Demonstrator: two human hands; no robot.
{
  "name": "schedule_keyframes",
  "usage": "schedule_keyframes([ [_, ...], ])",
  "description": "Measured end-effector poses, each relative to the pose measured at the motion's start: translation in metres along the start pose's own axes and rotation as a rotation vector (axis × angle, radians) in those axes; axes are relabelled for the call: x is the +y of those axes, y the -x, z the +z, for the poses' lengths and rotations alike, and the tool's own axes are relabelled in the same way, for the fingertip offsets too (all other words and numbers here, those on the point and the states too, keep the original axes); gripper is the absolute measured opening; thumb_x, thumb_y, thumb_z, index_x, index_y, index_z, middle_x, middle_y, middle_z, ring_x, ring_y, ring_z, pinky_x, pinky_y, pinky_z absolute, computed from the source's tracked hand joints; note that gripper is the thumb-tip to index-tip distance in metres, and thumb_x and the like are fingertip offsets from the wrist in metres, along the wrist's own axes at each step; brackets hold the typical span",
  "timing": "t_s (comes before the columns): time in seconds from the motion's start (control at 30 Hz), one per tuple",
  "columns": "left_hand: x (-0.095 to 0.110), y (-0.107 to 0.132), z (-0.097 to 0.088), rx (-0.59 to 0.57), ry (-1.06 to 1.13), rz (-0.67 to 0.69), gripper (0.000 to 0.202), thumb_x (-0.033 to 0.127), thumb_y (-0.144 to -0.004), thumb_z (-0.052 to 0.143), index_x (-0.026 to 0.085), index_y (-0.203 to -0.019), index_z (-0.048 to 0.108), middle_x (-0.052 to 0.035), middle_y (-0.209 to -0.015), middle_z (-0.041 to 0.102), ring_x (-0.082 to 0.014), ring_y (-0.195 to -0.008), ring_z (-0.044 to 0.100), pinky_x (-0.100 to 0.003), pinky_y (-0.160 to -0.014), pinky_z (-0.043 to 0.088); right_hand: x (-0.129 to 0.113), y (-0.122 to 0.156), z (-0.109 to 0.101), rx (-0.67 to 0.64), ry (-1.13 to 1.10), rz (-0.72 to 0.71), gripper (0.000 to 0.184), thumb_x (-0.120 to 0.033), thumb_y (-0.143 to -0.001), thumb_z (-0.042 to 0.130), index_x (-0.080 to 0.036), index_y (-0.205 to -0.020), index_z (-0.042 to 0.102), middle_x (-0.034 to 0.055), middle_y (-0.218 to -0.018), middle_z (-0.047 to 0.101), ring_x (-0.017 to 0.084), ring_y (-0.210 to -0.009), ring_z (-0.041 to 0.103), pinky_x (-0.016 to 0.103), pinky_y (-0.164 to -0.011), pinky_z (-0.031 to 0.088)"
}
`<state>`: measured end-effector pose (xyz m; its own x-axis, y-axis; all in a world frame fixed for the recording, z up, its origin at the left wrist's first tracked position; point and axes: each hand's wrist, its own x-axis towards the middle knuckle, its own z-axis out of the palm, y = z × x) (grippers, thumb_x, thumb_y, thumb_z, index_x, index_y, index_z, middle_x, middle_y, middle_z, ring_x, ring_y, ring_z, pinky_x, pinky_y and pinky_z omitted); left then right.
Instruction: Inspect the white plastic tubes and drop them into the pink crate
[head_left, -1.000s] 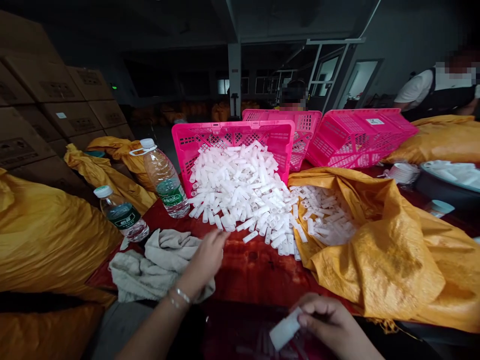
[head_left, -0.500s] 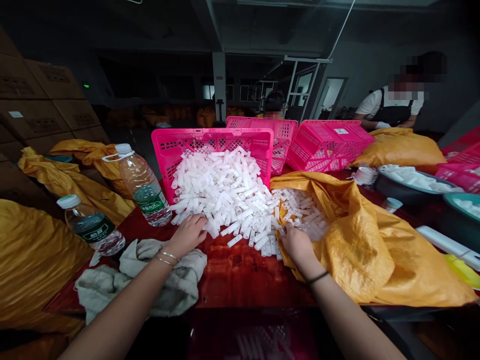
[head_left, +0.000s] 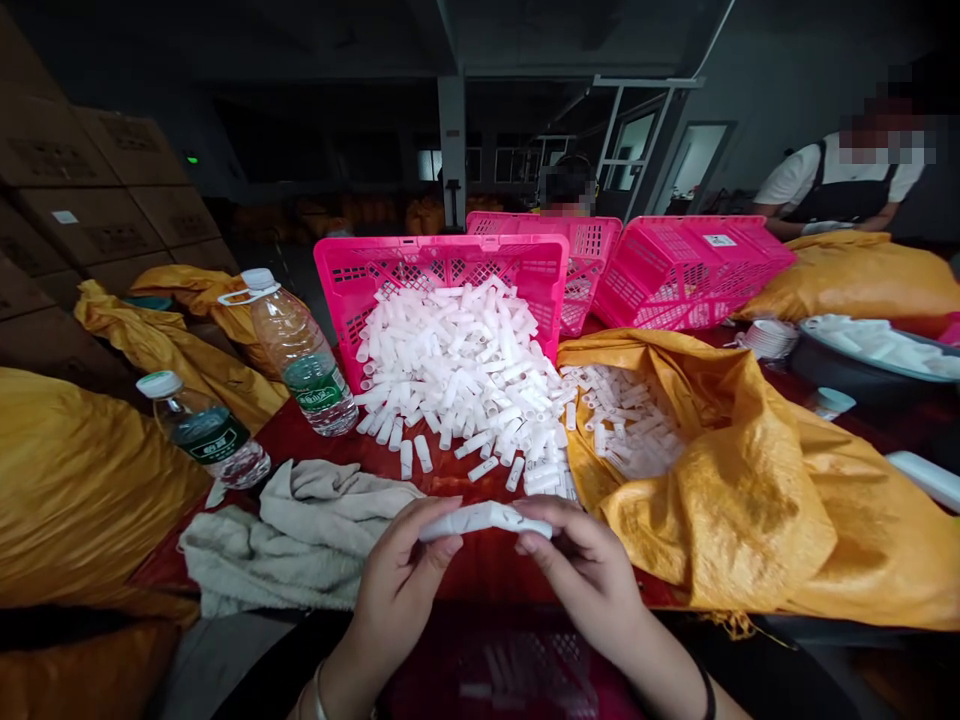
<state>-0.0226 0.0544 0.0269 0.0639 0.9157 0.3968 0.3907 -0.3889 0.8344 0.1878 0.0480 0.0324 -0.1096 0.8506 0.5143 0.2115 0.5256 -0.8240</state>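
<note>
A short row of white plastic tubes (head_left: 480, 518) with dark markings is held level above the table's front edge. My left hand (head_left: 405, 575) pinches its left end between thumb and fingers. The right end is gripped the same way by my right hand (head_left: 592, 575). Just beyond both hands lies a large heap of loose white tubes (head_left: 457, 370), spilling out of a tipped pink crate (head_left: 330, 270). Beside the heap, an orange woven sack (head_left: 750, 500) lies with its mouth spread, more white tubes showing inside.
Two water bottles (head_left: 315, 385) stand at the left by a crumpled grey cloth (head_left: 300, 540). More pink crates (head_left: 675, 270) are behind the heap. A co-worker (head_left: 840, 190) is at the far right near a dark basin (head_left: 862, 350). Cardboard boxes (head_left: 112, 220) are stacked at left.
Both hands have drawn back from the heap and the sack's mouth and come together near me, now holding white tubes between them. The camera view has shifted slightly.
</note>
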Motion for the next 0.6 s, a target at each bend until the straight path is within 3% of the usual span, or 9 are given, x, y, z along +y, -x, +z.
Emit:
schedule_keyframes([
  [0.1,0.009,-0.003,-0.007,-0.084,-0.100,0.157,0.025,0.029,-0.084,0.061,0.028,-0.109,0.067,-0.0038,-0.098,0.070,-0.0192,-0.087,0.066,-0.030,-0.077,0.056,-0.003,-0.008,-0.015,-0.172,0.045,-0.073,0.026,-0.017,-0.088,0.055,-0.025,-0.110,0.066,0.0074,-0.098,0.065,0.019,-0.096,0.061,0.033,-0.082,0.052],
  [0.17,0.013,-0.001,-0.008,-0.111,-0.192,0.303,0.030,0.023,-0.084,0.062,0.030,-0.113,0.065,-0.0034,-0.097,0.071,-0.0183,-0.087,0.067,-0.027,-0.075,0.056,-0.003,-0.011,-0.020,-0.239,-0.056,0.022,0.022,-0.019,-0.087,0.059,-0.024,-0.106,0.067,0.0041,-0.086,0.065,0.016,-0.081,0.063,0.029,-0.072,0.054],
  [0.23,0.014,0.004,-0.005,-0.064,-0.268,0.476,0.038,0.015,-0.084,0.060,0.031,-0.119,0.061,-0.0035,-0.098,0.071,-0.0172,-0.087,0.067,-0.026,-0.076,0.056,-0.002,-0.013,-0.016,-0.214,-0.320,0.245,0.017,-0.025,-0.083,0.065,-0.023,-0.099,0.062,-0.0012,-0.076,0.062,0.011,-0.059,0.061,0.024,-0.055,0.053],
  [0.3,0.012,0.010,-0.001,-0.020,-0.337,0.628,0.045,0.009,-0.084,0.058,0.031,-0.124,0.056,-0.0041,-0.100,0.070,-0.0164,-0.087,0.067,-0.027,-0.078,0.056,-0.001,-0.012,-0.006,-0.131,-0.617,0.451,0.025,-0.031,-0.076,0.073,-0.023,-0.090,0.054,-0.0059,-0.070,0.058,0.006,-0.044,0.055,0.018,-0.041,0.046],
  [0.4,0.004,0.016,0.002,-0.015,-0.438,0.743,0.051,0.007,-0.083,0.059,0.027,-0.129,0.052,-0.0055,-0.102,0.070,-0.0174,-0.092,0.066,-0.029,-0.083,0.055,0.000,-0.008,0.005,-0.039,-0.749,0.571,0.031,-0.035,-0.071,0.077,-0.020,-0.077,0.050,-0.0068,-0.061,0.058,0.005,-0.041,0.053,0.015,-0.040,0.044],
  [0.5,-0.001,0.015,0.002,-0.001,-0.419,0.643,0.052,0.007,-0.084,0.058,0.027,-0.131,0.050,-0.0069,-0.105,0.069,-0.0185,-0.097,0.065,-0.028,-0.084,0.054,0.000,-0.005,0.002,-0.083,-0.526,0.423,0.023,-0.040,-0.083,0.064,-0.017,-0.080,0.064,0.0046,-0.079,0.070,0.012,-0.063,0.065,0.023,-0.058,0.054],
  [0.6,0.003,0.015,0.005,-0.149,-0.171,0.244,0.037,0.021,-0.087,0.056,0.024,-0.124,0.056,-0.0073,-0.097,0.070,-0.0184,-0.082,0.069,-0.026,-0.070,0.057,-0.002,-0.006,-0.012,-0.207,-0.274,0.121,0.027,-0.040,-0.089,0.054,-0.020,-0.099,0.069,0.0123,-0.118,0.064,0.023,-0.108,0.060,0.039,-0.091,0.049],
])
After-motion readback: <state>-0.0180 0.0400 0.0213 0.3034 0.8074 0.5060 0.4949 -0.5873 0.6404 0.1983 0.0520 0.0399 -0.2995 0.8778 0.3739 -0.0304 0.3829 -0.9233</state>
